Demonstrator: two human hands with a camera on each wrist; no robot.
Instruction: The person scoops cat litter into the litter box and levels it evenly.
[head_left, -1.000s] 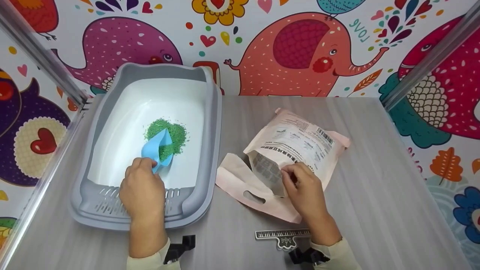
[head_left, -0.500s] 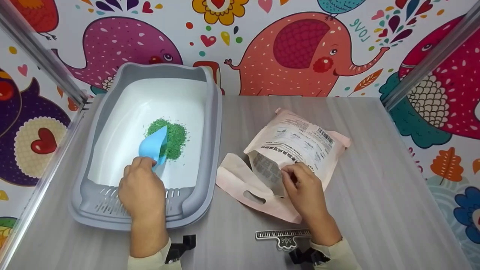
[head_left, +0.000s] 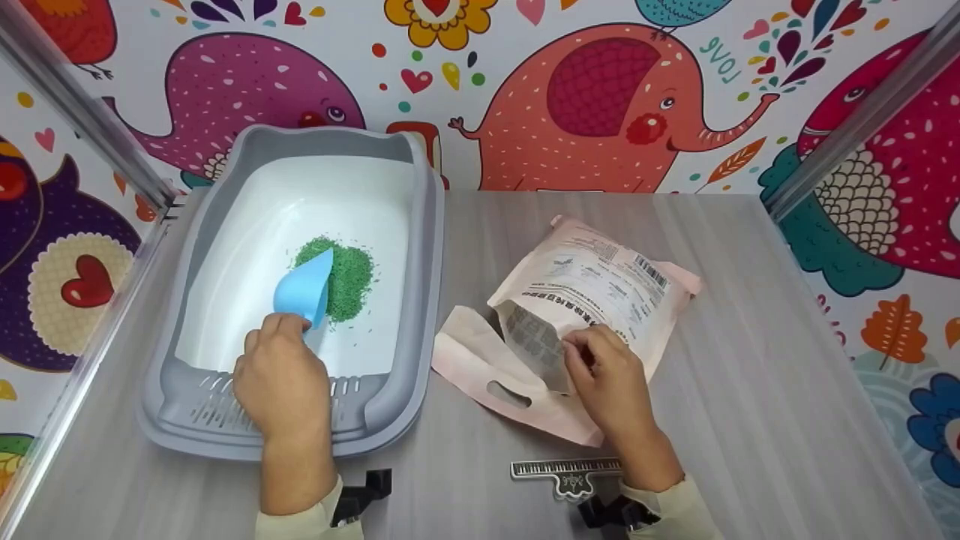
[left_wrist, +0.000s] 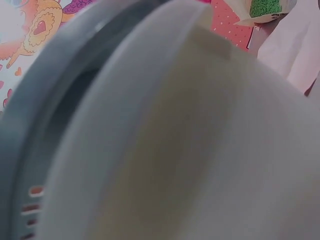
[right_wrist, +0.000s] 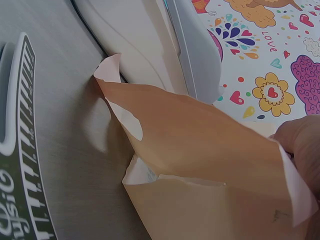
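Note:
My left hand (head_left: 283, 379) pinches the handle end of a blue scoop (head_left: 301, 291), tilted on its side over a heap of green pellets (head_left: 352, 281). The heap lies on the white floor of a grey litter tray (head_left: 435, 262). To the right, a pale pink paper bag (head_left: 592, 277) lies with its mouth gaping. My right hand (head_left: 611, 379) pinches the edge of that mouth; fingertips are partly hidden. Inside the bag mouth, green pellets (left_wrist: 265, 7) show in the left wrist view. A blurred pale surface (left_wrist: 210, 140) fills most of that view, and the scoop is not visible there.
A black-and-white clip with a piano-key pattern (head_left: 566, 472) lies in front of the bag, near my right wrist. The tray's front has a slotted ledge (head_left: 225, 397). Printed wall panels (head_left: 585, 105) and metal posts (head_left: 862, 112) bound the grey tabletop (head_left: 750, 337).
My left hand has turned the scoop over and shifted it slightly left. Pellets seen in the scoop earlier are out of it, on the heap. My right hand and the bag have stayed still.

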